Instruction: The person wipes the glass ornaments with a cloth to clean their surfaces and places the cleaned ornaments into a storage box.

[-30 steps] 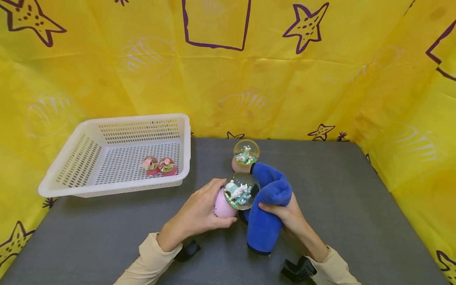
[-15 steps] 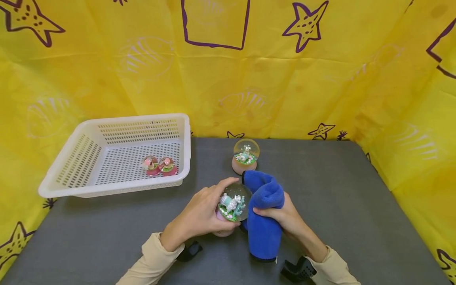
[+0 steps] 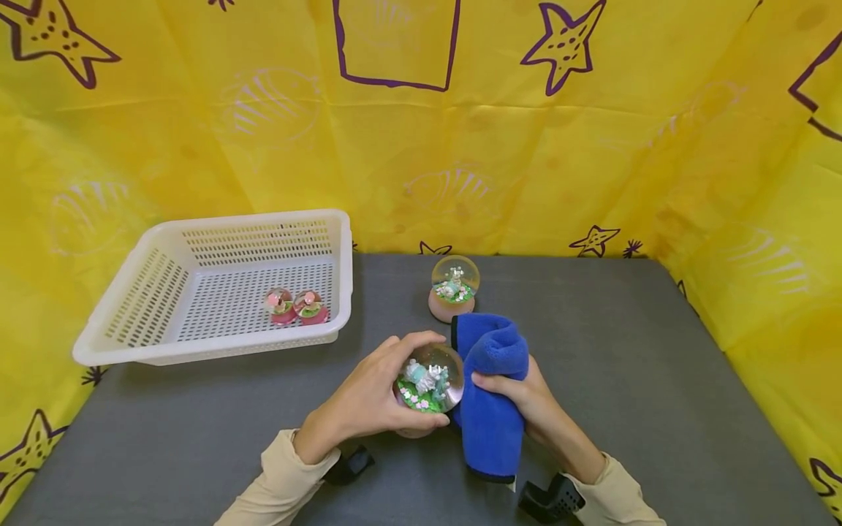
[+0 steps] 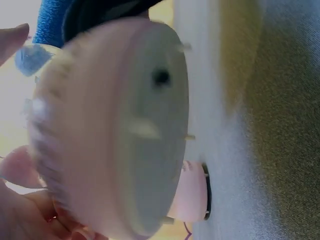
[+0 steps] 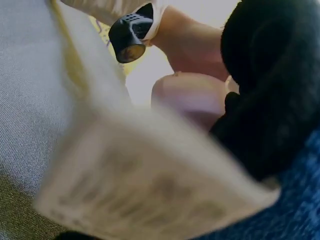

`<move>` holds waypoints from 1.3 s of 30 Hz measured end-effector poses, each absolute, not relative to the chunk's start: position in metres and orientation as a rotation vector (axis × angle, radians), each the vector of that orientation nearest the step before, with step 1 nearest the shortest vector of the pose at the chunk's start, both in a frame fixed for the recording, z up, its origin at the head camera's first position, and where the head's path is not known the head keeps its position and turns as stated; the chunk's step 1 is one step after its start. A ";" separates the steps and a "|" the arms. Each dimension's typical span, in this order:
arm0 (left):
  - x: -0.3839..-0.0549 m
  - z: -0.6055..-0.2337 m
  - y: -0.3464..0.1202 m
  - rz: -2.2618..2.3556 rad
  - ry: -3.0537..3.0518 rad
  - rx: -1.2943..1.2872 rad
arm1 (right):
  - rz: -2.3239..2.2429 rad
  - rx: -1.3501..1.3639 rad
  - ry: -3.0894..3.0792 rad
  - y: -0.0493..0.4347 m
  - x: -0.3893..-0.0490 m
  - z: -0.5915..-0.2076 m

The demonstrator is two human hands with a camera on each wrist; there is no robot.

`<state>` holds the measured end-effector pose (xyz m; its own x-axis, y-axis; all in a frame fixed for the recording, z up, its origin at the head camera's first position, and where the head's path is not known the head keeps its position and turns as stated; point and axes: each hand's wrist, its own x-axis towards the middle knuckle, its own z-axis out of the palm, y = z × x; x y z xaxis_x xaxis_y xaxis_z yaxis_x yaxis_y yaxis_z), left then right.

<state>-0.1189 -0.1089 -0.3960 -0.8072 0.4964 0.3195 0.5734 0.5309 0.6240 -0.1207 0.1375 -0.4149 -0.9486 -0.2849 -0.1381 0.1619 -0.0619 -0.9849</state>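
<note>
My left hand (image 3: 371, 391) grips a snow globe (image 3: 429, 380) with white figures and pink flowers inside, its clear dome tilted toward the right hand. In the left wrist view the globe's pink base (image 4: 95, 125) fills the middle, its flat underside facing the table side. My right hand (image 3: 529, 398) pinches a folded blue cloth (image 3: 490, 394) with black edging, the thumb lying across it. The cloth is right at the dome's right side. A blurred white label (image 5: 160, 175) on the cloth crosses the right wrist view, with the pink base (image 5: 192, 97) behind it.
Behind the hands stands another snow globe (image 3: 452, 291) on a pink base. A white plastic basket (image 3: 217, 343) at the left holds two small red-based globes (image 3: 296, 307). The grey table (image 3: 645, 380) meets a yellow patterned sheet (image 3: 421, 161) at the back and sides.
The held globe has come down and nearer, its dome turned more toward me, and the left fingers have shifted up around it. The cloth has moved slightly down from the rear globe.
</note>
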 end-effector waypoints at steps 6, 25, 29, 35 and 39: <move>-0.119 -0.395 -0.109 -1.137 -2.625 -0.951 | -2.098 -0.088 1.914 0.137 -0.121 -0.415; -0.121 -0.393 -0.115 -1.567 -2.171 -0.796 | -2.311 0.222 1.873 0.148 -0.135 -0.412; -0.120 -0.391 -0.114 -1.542 -2.142 -0.831 | -2.315 0.128 1.791 0.145 -0.130 -0.413; -0.118 -0.391 -0.106 -1.353 -2.186 -0.955 | -2.207 -0.040 1.784 0.137 -0.119 -0.413; -0.118 -0.393 -0.102 -1.249 -2.177 -1.046 | -2.139 -0.105 1.857 0.133 -0.118 -0.413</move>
